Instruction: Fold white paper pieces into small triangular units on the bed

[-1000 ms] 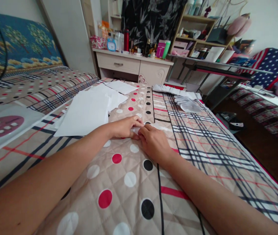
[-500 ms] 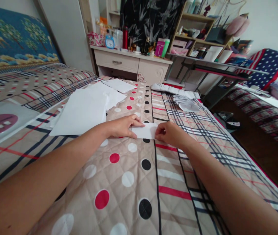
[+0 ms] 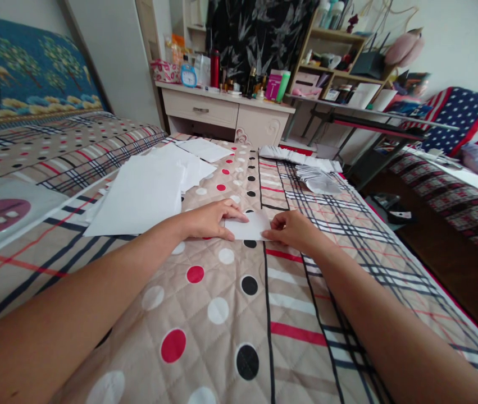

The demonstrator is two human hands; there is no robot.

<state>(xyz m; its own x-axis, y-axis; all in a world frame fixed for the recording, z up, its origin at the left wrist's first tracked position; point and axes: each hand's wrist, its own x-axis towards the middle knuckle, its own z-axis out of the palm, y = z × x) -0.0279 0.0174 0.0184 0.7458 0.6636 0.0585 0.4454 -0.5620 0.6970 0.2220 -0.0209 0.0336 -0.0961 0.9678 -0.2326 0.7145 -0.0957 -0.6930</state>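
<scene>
A small white piece of paper (image 3: 247,229) lies on the patterned bedspread in front of me. My left hand (image 3: 210,219) is closed on its left end, the thumb at the near edge and the fingers across the top. At the other end, my right hand (image 3: 291,229) pinches the near right corner between thumb and curled fingers. Whether the paper is folded I cannot tell. Large white sheets (image 3: 140,193) lie in a loose stack beyond my left forearm. Past my right hand rests a bundle of narrow, pleated-looking white paper pieces (image 3: 318,179).
The quilted bedspread (image 3: 217,280) has dots and plaid stripes. A longer row of white paper pieces (image 3: 297,157) lies at its far right. Clear plastic packaging (image 3: 11,207) is at the left. Behind stand a drawer cabinet (image 3: 200,109) and a desk (image 3: 373,115).
My right hand's fingers have slid to the near right corner, so the paper's far right corner now shows. My left hand stays on the left end.
</scene>
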